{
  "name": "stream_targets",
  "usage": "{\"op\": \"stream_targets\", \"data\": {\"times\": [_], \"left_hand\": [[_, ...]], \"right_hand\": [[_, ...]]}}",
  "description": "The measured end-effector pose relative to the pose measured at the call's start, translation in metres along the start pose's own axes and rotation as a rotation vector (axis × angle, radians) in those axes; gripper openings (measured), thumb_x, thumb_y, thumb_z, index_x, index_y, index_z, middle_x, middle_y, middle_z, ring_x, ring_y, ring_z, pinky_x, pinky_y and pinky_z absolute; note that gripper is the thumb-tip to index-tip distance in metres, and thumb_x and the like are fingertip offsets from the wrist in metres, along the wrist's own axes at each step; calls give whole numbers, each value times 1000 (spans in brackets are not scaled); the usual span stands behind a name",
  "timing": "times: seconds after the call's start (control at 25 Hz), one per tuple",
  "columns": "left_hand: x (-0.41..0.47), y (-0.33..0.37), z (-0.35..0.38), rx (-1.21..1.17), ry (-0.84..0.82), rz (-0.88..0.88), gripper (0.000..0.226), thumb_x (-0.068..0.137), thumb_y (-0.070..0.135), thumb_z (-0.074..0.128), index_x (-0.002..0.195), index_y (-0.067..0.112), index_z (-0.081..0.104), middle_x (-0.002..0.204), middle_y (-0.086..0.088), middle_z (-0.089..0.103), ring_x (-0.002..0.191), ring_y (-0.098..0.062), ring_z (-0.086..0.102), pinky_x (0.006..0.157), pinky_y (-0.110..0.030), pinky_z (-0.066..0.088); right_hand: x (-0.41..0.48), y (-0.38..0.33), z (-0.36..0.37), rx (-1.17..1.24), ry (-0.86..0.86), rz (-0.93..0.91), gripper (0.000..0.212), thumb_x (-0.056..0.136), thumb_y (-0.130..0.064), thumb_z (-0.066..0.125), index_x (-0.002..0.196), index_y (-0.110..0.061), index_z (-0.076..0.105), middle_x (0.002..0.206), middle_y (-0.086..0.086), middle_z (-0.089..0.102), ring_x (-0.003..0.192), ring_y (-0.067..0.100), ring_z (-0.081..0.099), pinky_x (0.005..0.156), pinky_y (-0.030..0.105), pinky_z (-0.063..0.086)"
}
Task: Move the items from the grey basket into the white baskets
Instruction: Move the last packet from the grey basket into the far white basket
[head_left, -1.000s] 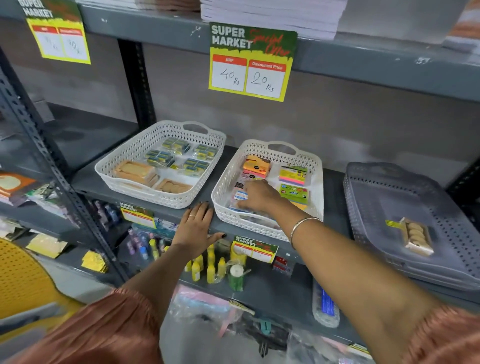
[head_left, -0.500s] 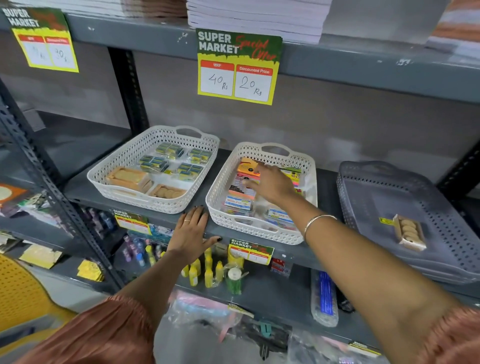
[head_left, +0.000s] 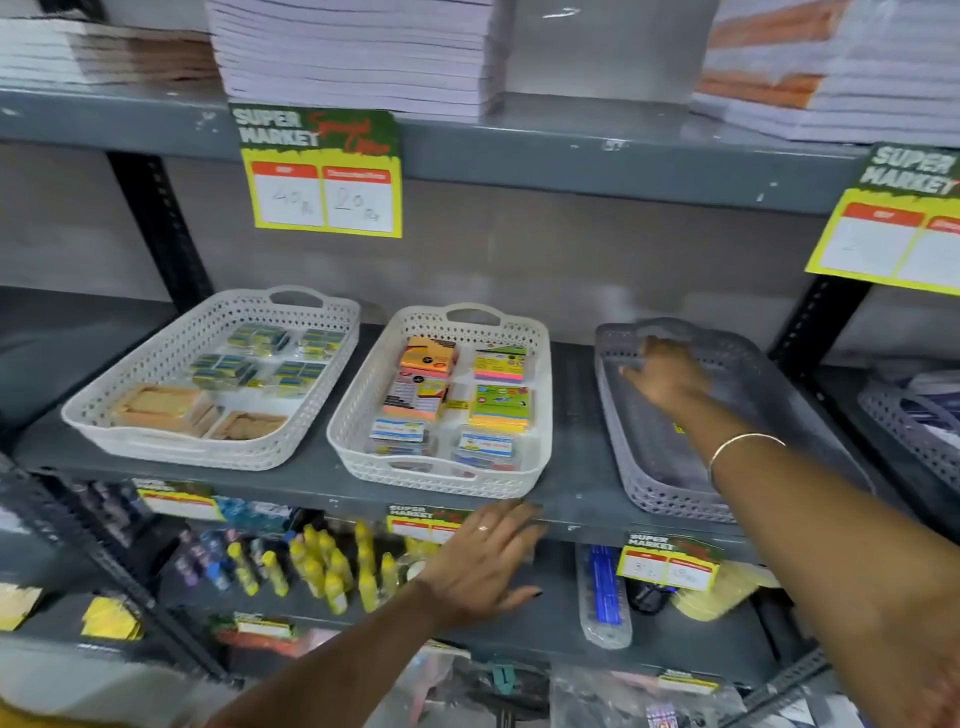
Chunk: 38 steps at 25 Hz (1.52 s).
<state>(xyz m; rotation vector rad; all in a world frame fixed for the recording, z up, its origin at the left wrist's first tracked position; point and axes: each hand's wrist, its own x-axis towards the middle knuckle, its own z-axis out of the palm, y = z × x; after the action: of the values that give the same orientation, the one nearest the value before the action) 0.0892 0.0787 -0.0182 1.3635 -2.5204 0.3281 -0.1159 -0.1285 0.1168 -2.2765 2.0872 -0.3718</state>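
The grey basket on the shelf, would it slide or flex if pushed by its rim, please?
The grey basket looks like thin perforated plastic, so probably light and slightly flexible. It sits on a smooth metal shelf and appears nearly empty, so it would likely slide easily. Low and wide, it seems unlikely to tip.

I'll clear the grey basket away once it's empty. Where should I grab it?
Probably the near short rim of the grey basket, from the front: that end faces the shelf edge, while its cutout handle sits at the back.
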Motion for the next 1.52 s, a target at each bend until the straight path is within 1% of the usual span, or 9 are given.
{"op": "stream_targets", "data": {"times": [0.12, 0.24, 0.32, 0.6, 0.8, 0.96, 1.08, 1.16, 1.52], "left_hand": [[59, 22, 0, -47, -36, -21, 66, 83, 57, 42, 129, 9, 40, 138, -12, 47, 127, -27, 43, 105, -36, 35], [96, 26, 5, -100, -212, -143, 78, 85, 57, 48, 140, 7, 24, 154, -14, 18, 140, -28, 15, 115, -40, 17], [103, 23, 11, -70, -265, -192, 84, 84, 61, 46, 143, 8, 18, 155, -11, 11, 142, -26, 8, 117, -41, 10], [98, 22, 29, -58, -269, -233, 70, 90, 56, 37, 142, 12, 21, 155, -11, 15, 141, -27, 12, 116, -40, 10], [99, 23, 30, -54, -256, -234, 68, 91, 53, 37, 142, 11, 22, 154, -12, 17, 140, -27, 14, 115, -40, 10], [101, 25, 12, -41, -187, -172, 63, 89, 50, 44, 136, 9, 32, 147, -15, 31, 133, -30, 29, 112, -40, 19], [101, 20, -16, 39, -1, -31, 56, 84, 50, 39, 121, 10, 48, 128, -12, 53, 113, -26, 50, 101, -35, 34], [94, 1, -40, 64, 142, -31, 54, 82, 49, 39, 116, 10, 51, 123, -11, 58, 109, -24, 50, 97, -33, 30], [-56, -214, -117, 131, 236, -432, 64, 90, 56, 25, 122, 5, 48, 125, -18, 55, 114, -33, 51, 97, -41, 27]], "right_hand": [[-3, 54, 5, -60, -74, 185, 61, 85, -36, 62, 132, -1, 43, 139, 23, 47, 129, 37, 44, 102, 44, 45], [-13, 91, 13, -17, -164, 372, 77, 81, -40, 67, 140, -3, 33, 149, 25, 31, 138, 39, 32, 103, 47, 42], [-17, 101, 20, 0, -204, 419, 80, 79, -42, 69, 138, -1, 34, 149, 28, 29, 137, 41, 32, 105, 47, 40], [-10, 106, 38, 40, -203, 435, 73, 81, -31, 69, 138, -1, 33, 142, 26, 39, 132, 40, 39, 103, 47, 41], [-5, 105, 45, 68, -216, 482, 80, 83, -26, 66, 145, -1, 22, 148, 25, 35, 139, 42, 31, 105, 51, 42], [-2, 94, 36, 108, -203, 469, 77, 75, -31, 73, 137, -3, 35, 139, 21, 48, 128, 39, 47, 95, 45, 51], [6, 65, 23, 82, -128, 402, 69, 78, -27, 71, 135, -4, 39, 138, 20, 49, 125, 38, 49, 96, 44, 48], [13, 31, 13, 90, -70, 302, 63, 83, -30, 65, 134, -3, 40, 138, 21, 49, 126, 38, 49, 98, 42, 46], [-4, -224, 12, 217, 3, -64, 55, 80, -43, 62, 117, -5, 48, 123, 20, 57, 117, 37, 55, 90, 39, 49]]}}
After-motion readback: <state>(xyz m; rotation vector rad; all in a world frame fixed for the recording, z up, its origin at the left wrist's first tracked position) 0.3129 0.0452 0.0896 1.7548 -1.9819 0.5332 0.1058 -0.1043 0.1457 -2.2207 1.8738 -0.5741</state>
